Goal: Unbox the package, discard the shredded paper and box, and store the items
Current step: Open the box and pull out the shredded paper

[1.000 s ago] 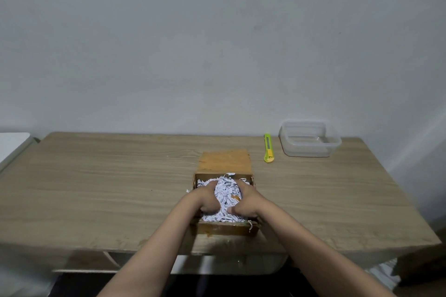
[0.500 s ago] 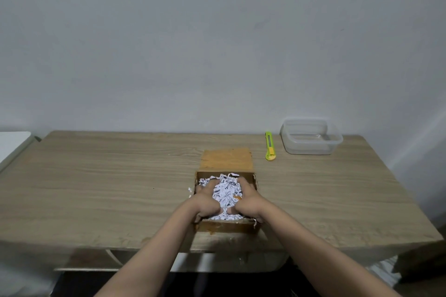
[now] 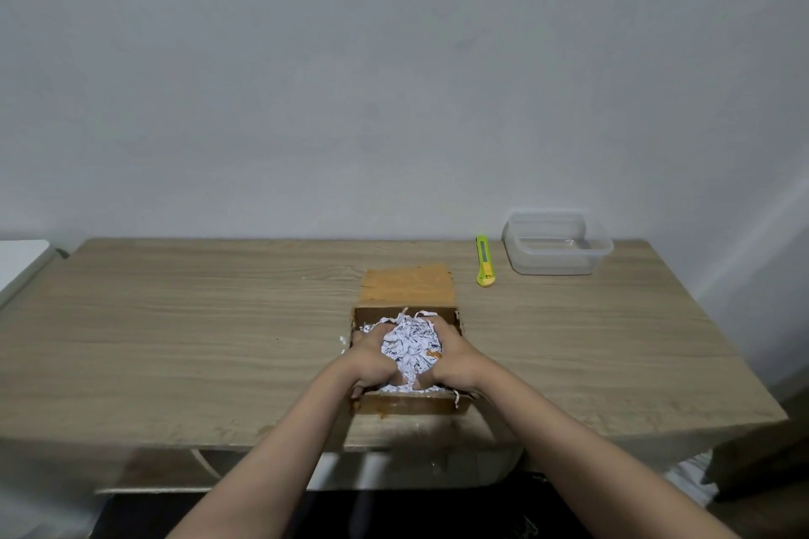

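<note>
White shredded paper is bunched into a mound right in the middle of the open cardboard box, and both hands are in there with it. The left hand presses in from the left side of the mound, the right hand from the right, fingers curled down into the shreds, so the wad is clamped between the two palms. It sits dead centre between them, neither hand nearer than the other. That is what the lift turns on, I'd say: straight up and toward the body, with equal squeeze from both sides, or loose strands spill over the box walls. A few shreds already hang over the near right corner and the left edge. Whatever items lie under the paper are hidden. The box sits close to the near edge of the wooden table, its flap folded flat away from the person. Farther back and to the right lie a green utility knife and, just beside it, an empty clear plastic container.
</note>
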